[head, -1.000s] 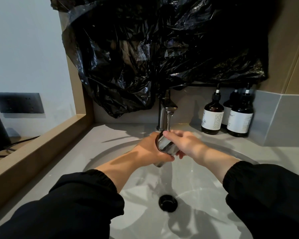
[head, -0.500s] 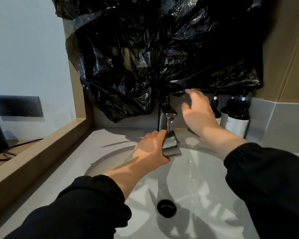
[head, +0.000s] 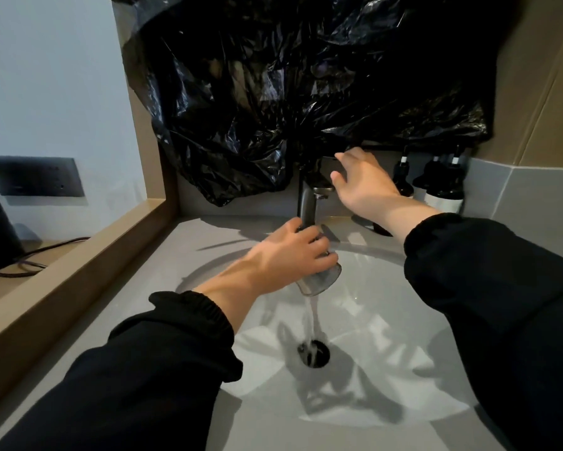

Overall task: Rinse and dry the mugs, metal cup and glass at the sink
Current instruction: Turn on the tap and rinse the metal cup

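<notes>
The left hand [head: 289, 252] grips the metal cup [head: 324, 279], tipped, and water [head: 311, 320] falls from it into the sink [head: 403, 320]. The right hand [head: 363, 182] touches the tap lever [head: 325, 167] with loose fingers.

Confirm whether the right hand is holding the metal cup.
No: the right hand touches the tap lever, while the left hand grips the tipped metal cup.

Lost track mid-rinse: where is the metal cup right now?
Mid-frame in the head view: the metal cup is held by the left hand over the sink, below the faucet.
</notes>
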`<state>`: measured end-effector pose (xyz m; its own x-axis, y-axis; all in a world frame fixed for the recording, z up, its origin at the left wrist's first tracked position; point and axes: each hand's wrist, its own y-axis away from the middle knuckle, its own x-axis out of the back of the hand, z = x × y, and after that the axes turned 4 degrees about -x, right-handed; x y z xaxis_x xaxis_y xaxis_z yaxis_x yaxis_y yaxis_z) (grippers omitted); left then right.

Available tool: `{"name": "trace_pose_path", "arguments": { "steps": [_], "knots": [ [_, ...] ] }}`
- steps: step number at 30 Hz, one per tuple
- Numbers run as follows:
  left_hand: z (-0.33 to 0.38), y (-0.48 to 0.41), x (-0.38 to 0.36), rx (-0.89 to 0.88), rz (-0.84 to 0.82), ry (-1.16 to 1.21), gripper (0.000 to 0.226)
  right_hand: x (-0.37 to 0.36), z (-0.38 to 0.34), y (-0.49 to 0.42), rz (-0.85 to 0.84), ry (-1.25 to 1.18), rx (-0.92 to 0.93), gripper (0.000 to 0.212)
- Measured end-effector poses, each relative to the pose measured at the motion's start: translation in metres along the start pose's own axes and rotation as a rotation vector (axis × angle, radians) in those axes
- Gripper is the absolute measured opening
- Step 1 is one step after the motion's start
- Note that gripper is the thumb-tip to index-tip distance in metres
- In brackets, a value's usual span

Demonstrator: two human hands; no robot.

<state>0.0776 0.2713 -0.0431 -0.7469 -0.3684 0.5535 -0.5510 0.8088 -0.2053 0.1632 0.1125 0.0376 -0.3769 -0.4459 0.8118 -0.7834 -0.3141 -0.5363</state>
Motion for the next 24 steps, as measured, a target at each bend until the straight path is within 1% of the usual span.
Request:
{"name": "trace_pose_path", "arguments": {
  "steps": [1,3,5,7,9,11,13,15,16,17,18,19,20,22,24],
  "knots": [
    [0.004,-0.001,-0.003,-0.033,-0.023,-0.016,0.047,0.000,0.001,0.000,0.003,-0.029,-0.005,0.051],
    [0.009,-0.004,-0.005,-0.070,-0.085,-0.030,0.057,0.002,0.001,-0.001,0.005,-0.082,-0.020,0.049],
    [0.012,-0.006,-0.002,-0.022,-0.098,-0.019,0.063,0.002,-0.001,-0.001,0.000,-0.095,-0.029,0.048],
    [0.011,-0.007,0.013,0.049,-0.098,-0.005,0.064,0.003,-0.003,0.000,-0.022,-0.108,-0.039,0.048],
    [0.016,-0.007,0.021,0.048,-0.155,-0.014,0.064,0.007,-0.004,0.004,-0.077,-0.124,-0.052,0.050],
    [0.023,-0.006,0.025,0.069,-0.211,0.004,0.064,0.013,-0.005,0.011,-0.136,-0.189,-0.091,0.053],
    [0.025,-0.006,0.034,0.117,-0.229,0.018,0.061,0.016,-0.003,0.028,-0.151,-0.273,-0.172,0.055],
    [0.027,-0.006,0.031,0.183,-0.264,0.126,0.045,0.012,0.008,0.053,-0.167,-0.295,-0.234,0.057],
    [0.026,-0.007,0.033,0.238,-0.317,0.216,0.039,0.008,0.014,0.068,-0.206,-0.285,-0.255,0.058],
    [0.026,-0.009,0.036,0.299,-0.306,0.281,0.038,0.005,0.021,0.084,-0.270,-0.269,-0.274,0.060],
    [0.027,-0.009,0.040,0.348,-0.316,0.309,0.044,0.004,0.026,0.098,-0.348,-0.244,-0.301,0.062],
    [0.030,-0.011,0.042,0.410,-0.310,0.345,0.055,0.005,0.030,0.109,-0.417,-0.214,-0.334,0.064],
    [0.033,-0.013,0.045,0.517,-0.305,0.441,0.065,0.007,0.032,0.117,-0.451,-0.185,-0.362,0.066],
    [0.037,-0.019,0.056,0.814,-0.223,0.745,0.072,0.018,0.032,0.126,-0.429,-0.167,-0.384,0.066],
    [0.041,-0.030,0.068,1.050,-0.126,1.070,0.066,0.038,0.031,0.131,-0.354,-0.155,-0.365,0.062]
  ]
}}
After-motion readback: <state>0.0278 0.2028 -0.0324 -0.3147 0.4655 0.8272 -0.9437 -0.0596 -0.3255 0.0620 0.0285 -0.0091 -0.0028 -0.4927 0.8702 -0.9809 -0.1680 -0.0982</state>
